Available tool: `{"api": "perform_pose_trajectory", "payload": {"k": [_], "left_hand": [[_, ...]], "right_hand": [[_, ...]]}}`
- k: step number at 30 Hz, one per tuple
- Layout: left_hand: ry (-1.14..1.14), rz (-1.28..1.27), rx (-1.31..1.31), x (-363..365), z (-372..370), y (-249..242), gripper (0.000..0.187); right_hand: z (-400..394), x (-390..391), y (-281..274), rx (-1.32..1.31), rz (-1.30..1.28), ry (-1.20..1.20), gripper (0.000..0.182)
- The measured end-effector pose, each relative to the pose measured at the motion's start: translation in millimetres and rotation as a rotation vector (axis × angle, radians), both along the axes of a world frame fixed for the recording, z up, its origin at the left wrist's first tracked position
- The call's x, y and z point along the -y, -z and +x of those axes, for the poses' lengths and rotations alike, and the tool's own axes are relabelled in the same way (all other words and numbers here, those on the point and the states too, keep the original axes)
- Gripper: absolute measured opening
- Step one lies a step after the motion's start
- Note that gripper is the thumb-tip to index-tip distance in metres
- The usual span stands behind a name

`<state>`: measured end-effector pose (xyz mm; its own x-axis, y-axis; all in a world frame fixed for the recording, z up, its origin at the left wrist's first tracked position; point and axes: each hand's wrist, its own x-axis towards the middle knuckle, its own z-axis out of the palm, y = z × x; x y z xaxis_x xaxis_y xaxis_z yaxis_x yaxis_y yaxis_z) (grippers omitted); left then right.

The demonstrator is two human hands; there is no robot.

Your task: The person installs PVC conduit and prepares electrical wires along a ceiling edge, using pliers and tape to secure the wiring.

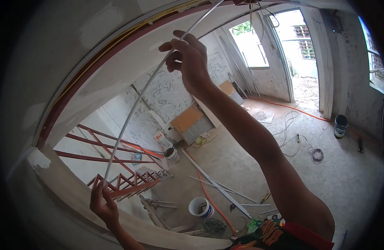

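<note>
A long thin white strip or tube (136, 103), slightly bowed, runs from the top edge of the head view down to the lower left. My left hand (104, 205) pinches its lower end between thumb and fingers. Higher up, my raised right hand (192, 58) has thumb and fingers closed around the strip, with some fingers partly extended. Beyond the strip, a dark red beam (71, 81) curves along the ceiling edge, and yellow cable (88, 62) lies along it. The strip's upper end is out of view.
Far below is a concrete floor with a white bucket (199, 207), an orange hose (204, 187), loose strips (219, 186) and a cable coil (316, 155). A red metal stair frame (137, 183) stands lower left. A dark bucket (341, 126) sits near the doorway (300, 54).
</note>
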<state>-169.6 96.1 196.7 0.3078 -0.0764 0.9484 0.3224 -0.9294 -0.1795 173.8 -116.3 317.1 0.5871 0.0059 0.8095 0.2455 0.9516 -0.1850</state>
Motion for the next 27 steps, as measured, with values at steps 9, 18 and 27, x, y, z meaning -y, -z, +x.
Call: {"api": "perform_pose_trajectory", "payload": {"k": [9,18,27], "left_hand": [[-0.096,0.144,0.13,0,-6,-39,0.018],[-0.279,0.473,0.269,-28,1,-125,0.022],[-0.25,0.492,0.444,-46,11,-154,0.015]], "right_hand": [[24,9,-34,0.015,0.045,-0.021,0.019],[36,14,-62,-0.037,0.136,-0.01,0.03],[51,16,-80,-0.094,0.208,0.037,0.035]]}}
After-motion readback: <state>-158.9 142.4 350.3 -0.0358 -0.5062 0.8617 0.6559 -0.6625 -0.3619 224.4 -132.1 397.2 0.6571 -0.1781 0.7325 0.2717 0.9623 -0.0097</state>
